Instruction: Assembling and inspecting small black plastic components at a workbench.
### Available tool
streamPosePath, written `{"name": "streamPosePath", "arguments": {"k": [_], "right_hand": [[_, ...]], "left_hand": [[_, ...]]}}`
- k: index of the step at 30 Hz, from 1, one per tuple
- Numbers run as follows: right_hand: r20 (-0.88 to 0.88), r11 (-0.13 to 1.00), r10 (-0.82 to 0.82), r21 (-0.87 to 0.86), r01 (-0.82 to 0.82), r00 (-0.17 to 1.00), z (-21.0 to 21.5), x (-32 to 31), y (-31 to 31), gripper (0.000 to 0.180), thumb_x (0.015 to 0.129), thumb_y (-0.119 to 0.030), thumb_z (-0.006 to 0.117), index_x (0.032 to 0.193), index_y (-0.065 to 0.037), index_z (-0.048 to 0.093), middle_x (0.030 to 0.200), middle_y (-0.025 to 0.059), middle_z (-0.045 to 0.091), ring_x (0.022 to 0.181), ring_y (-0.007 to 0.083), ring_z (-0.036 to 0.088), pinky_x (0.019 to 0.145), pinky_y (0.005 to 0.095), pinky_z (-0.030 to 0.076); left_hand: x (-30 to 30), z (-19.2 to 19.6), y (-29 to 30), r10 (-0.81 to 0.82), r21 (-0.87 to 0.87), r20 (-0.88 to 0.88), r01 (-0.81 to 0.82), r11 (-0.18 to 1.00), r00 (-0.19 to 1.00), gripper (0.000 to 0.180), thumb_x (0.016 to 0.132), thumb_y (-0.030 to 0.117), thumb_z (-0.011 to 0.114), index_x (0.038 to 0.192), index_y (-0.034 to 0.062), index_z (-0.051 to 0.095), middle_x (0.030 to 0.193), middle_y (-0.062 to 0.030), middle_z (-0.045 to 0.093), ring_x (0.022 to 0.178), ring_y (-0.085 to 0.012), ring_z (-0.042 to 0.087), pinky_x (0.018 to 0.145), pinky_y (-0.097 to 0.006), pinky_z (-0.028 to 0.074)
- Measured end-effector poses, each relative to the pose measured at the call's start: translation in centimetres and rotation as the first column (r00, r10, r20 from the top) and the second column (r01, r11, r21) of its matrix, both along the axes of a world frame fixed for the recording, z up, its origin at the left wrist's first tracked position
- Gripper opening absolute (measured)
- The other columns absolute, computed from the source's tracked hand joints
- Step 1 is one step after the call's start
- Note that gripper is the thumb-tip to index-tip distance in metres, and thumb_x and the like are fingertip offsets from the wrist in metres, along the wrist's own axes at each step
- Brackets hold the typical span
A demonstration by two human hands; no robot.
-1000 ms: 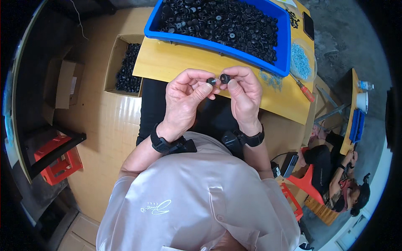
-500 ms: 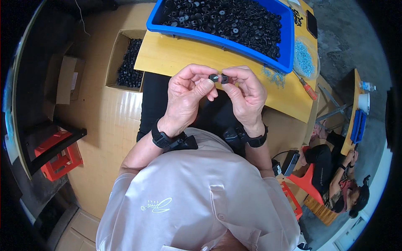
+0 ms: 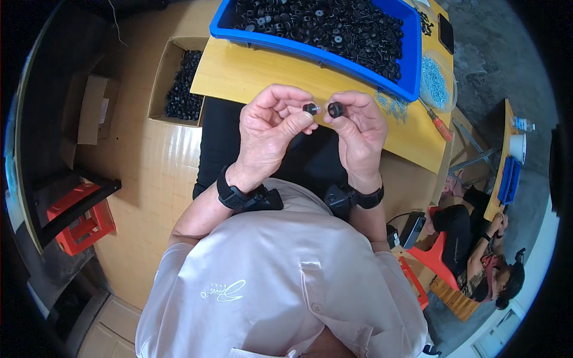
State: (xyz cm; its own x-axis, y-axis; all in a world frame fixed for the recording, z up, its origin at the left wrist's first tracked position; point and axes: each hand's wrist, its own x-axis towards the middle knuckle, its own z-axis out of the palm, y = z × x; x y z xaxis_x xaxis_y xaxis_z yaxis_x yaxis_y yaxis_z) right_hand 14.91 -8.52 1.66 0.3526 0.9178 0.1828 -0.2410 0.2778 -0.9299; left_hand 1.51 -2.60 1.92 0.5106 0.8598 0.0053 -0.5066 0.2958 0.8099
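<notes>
Pinched between the thumb and fingers of my left hand (image 3: 267, 128) is a small round black plastic part (image 3: 310, 108), with a silvery screw sticking out toward the right. My right hand (image 3: 362, 129) grips a small black plastic cap (image 3: 335, 110) with a round opening facing me. A narrow gap separates the two pieces. Both hands are held up over my lap, in front of the yellow table's (image 3: 239, 77) near edge. Beyond them, on the table, stands a blue bin (image 3: 256, 40) full of loose black plastic parts (image 3: 322, 30).
Silvery screws fill a clear dish (image 3: 434, 83), with more screws (image 3: 391, 105) loose beside the bin. A red-handled screwdriver (image 3: 440, 127) lies at the table's right edge, a phone (image 3: 446, 33) behind. Left, a cardboard box (image 3: 160, 83) holds black parts. A co-worker (image 3: 477, 250) sits at right.
My hands have drawn slightly apart, so the gap between the two pieces is wider. My right hand has shifted right and turned its cap, showing the opening.
</notes>
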Motion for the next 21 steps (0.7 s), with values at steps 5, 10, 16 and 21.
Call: {"name": "streamPosePath", "arguments": {"k": [5, 10, 16, 21], "right_hand": [[-0.274, 0.991, 0.127, 0.076, -0.110, 0.953, -0.9, 0.1, 0.4, 0.024, 0.079, -0.004, 0.061, 0.100, 0.002, 0.052, 0.091, 0.0077, 0.057, 0.079, 0.0119, 0.053, 0.073, 0.0229, 0.042], [-0.371, 0.988, 0.152, 0.091, -0.127, 0.916, -1.2, -0.2, 0.5, 0.026, 0.078, -0.009, 0.064, 0.099, 0.001, 0.053, 0.090, 0.0081, 0.057, 0.081, 0.0130, 0.054, 0.076, 0.0251, 0.043], [-0.424, 0.977, 0.211, 0.108, -0.182, 0.881, -1.6, -0.5, 0.5, 0.026, 0.076, -0.010, 0.065, 0.098, 0.000, 0.054, 0.090, 0.0068, 0.057, 0.083, 0.0126, 0.054, 0.077, 0.0249, 0.043], [-0.372, 0.979, 0.202, 0.089, -0.181, 0.906, -1.5, -0.5, 0.5, 0.024, 0.075, -0.006, 0.066, 0.096, 0.000, 0.055, 0.091, 0.0055, 0.057, 0.083, 0.0117, 0.054, 0.077, 0.0243, 0.044]], "left_hand": [[-0.1, 0.3, -0.3, 0.056, 0.113, -0.068, -0.048, 0.992, 0.996, 0.019, 0.075, 0.000, 0.065, 0.092, 0.0001, 0.056, 0.085, -0.0095, 0.062, 0.071, -0.0121, 0.059, 0.067, -0.023, 0.049], [-0.3, 1.2, -0.4, 0.124, 0.278, -0.121, -0.086, 0.957, 0.985, 0.018, 0.072, -0.004, 0.068, 0.088, -0.0027, 0.059, 0.083, -0.0075, 0.061, 0.075, -0.0110, 0.059, 0.070, -0.022, 0.049], [-0.3, 1.4, -0.7, 0.189, 0.367, -0.161, -0.119, 0.923, 0.969, 0.018, 0.068, -0.003, 0.070, 0.084, -0.0030, 0.062, 0.083, -0.0088, 0.062, 0.073, -0.0106, 0.058, 0.067, -0.022, 0.048], [-0.3, 1.6, -0.9, 0.193, 0.398, -0.206, -0.098, 0.912, 0.959, 0.018, 0.069, -0.005, 0.070, 0.083, -0.0010, 0.060, 0.079, -0.0062, 0.061, 0.071, -0.0090, 0.056, 0.065, -0.021, 0.046]]}}
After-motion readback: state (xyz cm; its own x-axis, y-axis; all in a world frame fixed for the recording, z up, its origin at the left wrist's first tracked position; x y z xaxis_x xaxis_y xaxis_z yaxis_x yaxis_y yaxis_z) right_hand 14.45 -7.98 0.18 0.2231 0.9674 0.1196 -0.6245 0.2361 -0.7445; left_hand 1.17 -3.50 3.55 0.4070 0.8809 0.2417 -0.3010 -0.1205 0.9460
